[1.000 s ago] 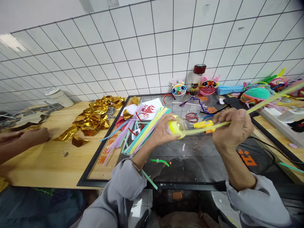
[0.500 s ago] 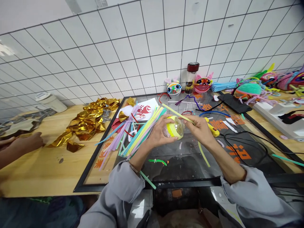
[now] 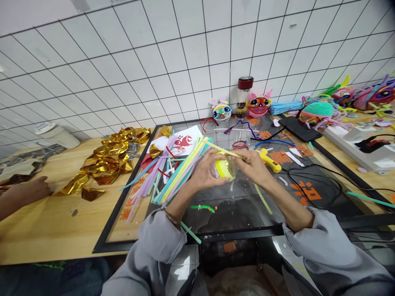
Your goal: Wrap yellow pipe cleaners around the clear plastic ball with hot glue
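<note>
My left hand (image 3: 204,172) is wrapped round a clear round container (image 3: 230,170) banded with bright yellow strips. Above it, the fingers of my right hand (image 3: 251,164) pinch a pale yellow fuzzy stick (image 3: 219,149), which slants across the container's top from upper left. Left of my left hand lies a bundle of pastel fuzzy sticks (image 3: 182,170). A yellow glue gun (image 3: 273,163) rests just right of my right hand. One loose yellow stick (image 3: 263,199) lies below that hand on the dark board.
Crumpled gold foil (image 3: 108,154) and another person's hand (image 3: 38,187) are at the left. Along the back stand a lidded bottle (image 3: 243,100) and two decorated faces (image 3: 221,112). A phone (image 3: 299,128), a black cable (image 3: 317,167) and a white power strip (image 3: 354,148) are at the right.
My right hand has moved closer in over the container's top, and the pinched yellow stick now lies flatter across it. The whole view has shifted slightly.
</note>
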The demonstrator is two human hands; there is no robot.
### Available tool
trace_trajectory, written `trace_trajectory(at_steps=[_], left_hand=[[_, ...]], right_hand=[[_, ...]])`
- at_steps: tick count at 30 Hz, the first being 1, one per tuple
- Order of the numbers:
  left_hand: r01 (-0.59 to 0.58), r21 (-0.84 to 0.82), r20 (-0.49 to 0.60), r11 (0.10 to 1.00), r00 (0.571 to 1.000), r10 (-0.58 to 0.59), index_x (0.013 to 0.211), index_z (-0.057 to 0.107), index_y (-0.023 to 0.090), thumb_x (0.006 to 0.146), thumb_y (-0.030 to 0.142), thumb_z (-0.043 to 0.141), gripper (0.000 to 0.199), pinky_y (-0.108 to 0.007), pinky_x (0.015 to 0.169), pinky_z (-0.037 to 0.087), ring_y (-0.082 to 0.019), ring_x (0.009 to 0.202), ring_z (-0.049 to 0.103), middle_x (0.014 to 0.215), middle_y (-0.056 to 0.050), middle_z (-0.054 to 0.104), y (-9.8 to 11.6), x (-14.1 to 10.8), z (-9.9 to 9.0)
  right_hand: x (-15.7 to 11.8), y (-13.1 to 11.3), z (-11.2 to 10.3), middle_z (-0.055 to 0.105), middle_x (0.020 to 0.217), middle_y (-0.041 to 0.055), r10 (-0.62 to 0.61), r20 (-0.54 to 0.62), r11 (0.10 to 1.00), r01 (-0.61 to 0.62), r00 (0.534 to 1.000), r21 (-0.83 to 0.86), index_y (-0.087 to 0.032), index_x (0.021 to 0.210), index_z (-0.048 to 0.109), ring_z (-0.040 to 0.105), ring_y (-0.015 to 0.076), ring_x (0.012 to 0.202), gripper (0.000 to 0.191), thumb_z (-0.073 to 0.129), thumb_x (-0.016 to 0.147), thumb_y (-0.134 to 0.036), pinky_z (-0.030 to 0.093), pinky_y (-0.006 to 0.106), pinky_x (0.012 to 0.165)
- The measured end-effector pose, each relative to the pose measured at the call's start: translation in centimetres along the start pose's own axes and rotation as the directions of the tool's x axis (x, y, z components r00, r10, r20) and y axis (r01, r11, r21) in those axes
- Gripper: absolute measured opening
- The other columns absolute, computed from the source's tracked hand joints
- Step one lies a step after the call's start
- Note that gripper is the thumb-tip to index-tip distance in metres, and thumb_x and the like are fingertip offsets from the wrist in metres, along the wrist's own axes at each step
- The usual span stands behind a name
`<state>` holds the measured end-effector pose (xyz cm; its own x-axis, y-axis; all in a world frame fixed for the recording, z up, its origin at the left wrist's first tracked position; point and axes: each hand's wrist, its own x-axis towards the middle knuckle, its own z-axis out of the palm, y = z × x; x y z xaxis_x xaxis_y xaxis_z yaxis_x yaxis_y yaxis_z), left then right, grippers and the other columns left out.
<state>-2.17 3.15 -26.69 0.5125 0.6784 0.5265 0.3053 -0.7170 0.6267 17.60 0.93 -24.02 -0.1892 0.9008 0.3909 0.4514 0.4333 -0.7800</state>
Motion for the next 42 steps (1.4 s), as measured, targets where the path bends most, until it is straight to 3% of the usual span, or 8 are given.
trace_trajectory(at_steps=[9, 20, 26, 32, 38, 42], left_hand=[[0.0, 0.011, -0.006, 1.0, 1.0, 0.0, 0.111, 0.057, 0.023, 0.065, 0.032, 0.081, 0.053, -0.046, 0.105, 0.044, -0.028, 0.118, 0.056, 0.12, -0.01, 0.057, 0.1, -0.1, 0.1], [-0.036, 0.044, -0.026, 0.998, 0.999, 0.037, 0.116, 0.052, 0.024, 0.066, 0.033, 0.081, 0.059, -0.047, 0.105, 0.045, -0.028, 0.117, 0.057, 0.122, -0.009, 0.059, -0.1, -0.1, 0.2], [-0.114, 0.01, -0.041, 0.993, 0.993, 0.114, 0.114, 0.05, 0.024, 0.067, 0.03, 0.081, 0.057, -0.046, 0.104, 0.045, -0.027, 0.119, 0.056, 0.122, -0.009, 0.059, -0.2, -0.1, 0.3], [-0.077, 0.012, 0.003, 0.997, 0.997, 0.077, 0.115, 0.052, 0.025, 0.069, 0.028, 0.08, 0.054, -0.047, 0.107, 0.044, -0.028, 0.126, 0.053, 0.127, -0.008, 0.059, 0.3, -0.1, 0.1], [-0.07, 0.019, 0.014, 0.997, 0.997, 0.069, 0.115, 0.055, 0.024, 0.069, 0.03, 0.08, 0.053, -0.046, 0.108, 0.044, -0.028, 0.125, 0.053, 0.128, -0.01, 0.056, 0.1, -0.1, 0.1], [-0.006, 0.015, 0.014, 1.0, 1.0, 0.006, 0.113, 0.058, 0.024, 0.066, 0.029, 0.081, 0.053, -0.047, 0.107, 0.045, -0.029, 0.124, 0.054, 0.129, -0.01, 0.056, 0.1, 0.0, 0.1]], right_hand=[[0.0, -0.3, 0.1, 0.07, 0.076, 0.0013, 0.001, 0.028, 1.0, -0.002, 1.0, 0.03, -0.015, 0.099, 0.078, 0.057, 0.0152, 0.066, 0.037, 0.051, 0.082, -0.032, 0.041, 0.025, 0.061], [0.0, 0.5, 0.7, 0.059, 0.066, -0.0022, 0.09, 0.037, 0.984, -0.094, 0.995, 0.152, -0.016, 0.099, 0.076, 0.041, 0.0102, 0.056, 0.034, 0.061, 0.074, -0.034, 0.032, 0.023, 0.053], [0.1, 0.5, 0.9, 0.039, 0.055, -0.0066, 0.137, 0.044, 0.973, -0.143, 0.99, 0.184, -0.012, 0.098, 0.075, 0.026, 0.0072, 0.051, 0.037, 0.061, 0.071, -0.035, 0.02, 0.023, 0.049], [0.3, 0.0, 0.8, 0.023, 0.051, -0.0097, 0.183, 0.034, 0.964, -0.186, 0.983, 0.188, -0.01, 0.095, 0.075, 0.018, 0.0067, 0.049, 0.042, 0.061, 0.068, -0.038, 0.014, 0.023, 0.047], [0.3, 0.2, 1.0, 0.028, 0.051, -0.0086, 0.145, 0.026, 0.974, -0.147, 0.989, 0.17, -0.01, 0.095, 0.076, 0.02, 0.0065, 0.049, 0.041, 0.061, 0.07, -0.038, 0.014, 0.023, 0.047], [0.3, 0.5, 1.1, 0.037, 0.053, -0.007, 0.128, 0.035, 0.979, -0.132, 0.991, 0.158, -0.011, 0.099, 0.076, 0.023, 0.0067, 0.05, 0.039, 0.062, 0.075, -0.039, 0.018, 0.022, 0.048]])
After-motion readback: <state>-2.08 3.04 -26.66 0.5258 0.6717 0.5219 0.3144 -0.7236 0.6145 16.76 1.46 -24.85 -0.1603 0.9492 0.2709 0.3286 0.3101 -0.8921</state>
